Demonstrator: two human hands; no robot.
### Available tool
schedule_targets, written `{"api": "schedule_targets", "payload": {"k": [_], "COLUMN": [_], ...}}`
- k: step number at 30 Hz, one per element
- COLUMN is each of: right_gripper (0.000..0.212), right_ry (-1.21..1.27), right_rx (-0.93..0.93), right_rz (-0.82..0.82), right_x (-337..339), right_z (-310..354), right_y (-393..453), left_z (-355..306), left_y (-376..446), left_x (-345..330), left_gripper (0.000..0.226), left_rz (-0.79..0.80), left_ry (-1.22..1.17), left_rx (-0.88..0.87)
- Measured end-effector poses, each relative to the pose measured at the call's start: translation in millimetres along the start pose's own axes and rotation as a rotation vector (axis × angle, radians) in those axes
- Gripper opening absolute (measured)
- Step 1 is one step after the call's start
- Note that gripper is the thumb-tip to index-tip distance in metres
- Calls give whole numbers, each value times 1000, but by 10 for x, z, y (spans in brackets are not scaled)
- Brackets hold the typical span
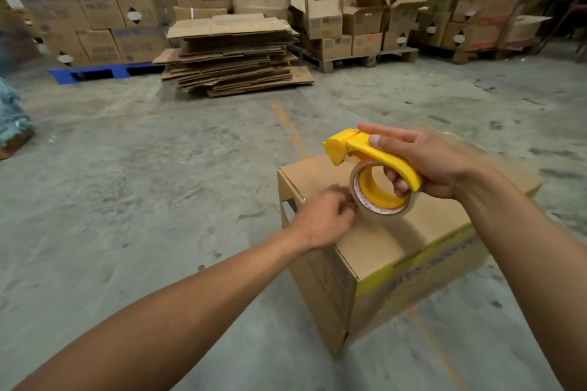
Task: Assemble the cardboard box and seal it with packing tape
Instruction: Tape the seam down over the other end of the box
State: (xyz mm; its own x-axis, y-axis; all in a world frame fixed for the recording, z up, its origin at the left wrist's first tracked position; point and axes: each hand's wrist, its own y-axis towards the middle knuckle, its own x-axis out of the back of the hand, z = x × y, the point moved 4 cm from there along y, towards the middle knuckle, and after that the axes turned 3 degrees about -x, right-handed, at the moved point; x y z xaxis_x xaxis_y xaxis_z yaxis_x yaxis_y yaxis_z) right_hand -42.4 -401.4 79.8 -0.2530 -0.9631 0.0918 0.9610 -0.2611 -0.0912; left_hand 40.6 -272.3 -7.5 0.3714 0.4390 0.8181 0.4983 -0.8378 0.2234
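Note:
A brown cardboard box (pixel 378 244) with a yellow printed band stands on the concrete floor at centre right, its top flaps folded flat. My right hand (pixel 422 162) grips the handle of a yellow tape dispenser (pixel 374 155), held just above the box top. A roll of clear packing tape (pixel 378 203) sits in the dispenser. My left hand (pixel 324 219) is at the left edge of the roll, fingertips pinching at the tape. The left hand is blurred, so the loose tape end cannot be made out.
A stack of flattened cardboard sheets (pixel 235 57) lies on the floor ahead. Behind it stand stacked cartons on a blue pallet (pixel 95 73) at left and on a wooden pallet (pixel 365 57) at right. Bare concrete floor (pixel 143 184) lies to the left of the box.

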Motion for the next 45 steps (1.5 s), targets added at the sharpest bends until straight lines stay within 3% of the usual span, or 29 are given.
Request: {"api": "schedule_targets", "payload": {"k": [3,5,7,9,11,14,18,23,29,33,35,40,45], "right_gripper": [38,46,57,61,59,57,56,23,22,58,66,47,46], "right_ry": [164,291,380,421,426,424,418,346,319,359,282,44,37], "right_rx": [-69,-68,-47,-26,-5,19,28,39,-8,-86,-119,-238,-270], "right_rz": [137,245,342,382,394,388,391,463,438,396,386,349,277], "right_x": [114,151,161,147,122,104,127,156,194,232,210,87,155], "right_z": [-169,-247,-282,-273,-240,-201,-197,-222,-269,-290,-278,-230,-168], "right_y": [-110,-161,-173,-169,-170,-177,-195,-248,-291,-303,-346,-447,-585], "left_z": [142,160,50,-90,-198,-283,-302,-295,-303,-268,-211,48,371], "left_y": [-28,-40,-107,-174,-206,-232,-236,-208,-208,-205,-203,-108,85], "left_x": [342,517,674,755,764,688,625,617,604,555,535,541,842], "left_gripper": [24,33,56,71,70,57,30,14,11,2,6,30,16], "left_rz": [-119,-7,194,329,391,443,391,357,372,411,438,481,421], "left_ry": [-389,-841,-1124,-1261,-1307,-1373,-1492,-1526,-1475,-1467,-1437,-1138,-974], "left_rx": [246,475,569,581,603,655,682,654,640,677,711,738,742]}}
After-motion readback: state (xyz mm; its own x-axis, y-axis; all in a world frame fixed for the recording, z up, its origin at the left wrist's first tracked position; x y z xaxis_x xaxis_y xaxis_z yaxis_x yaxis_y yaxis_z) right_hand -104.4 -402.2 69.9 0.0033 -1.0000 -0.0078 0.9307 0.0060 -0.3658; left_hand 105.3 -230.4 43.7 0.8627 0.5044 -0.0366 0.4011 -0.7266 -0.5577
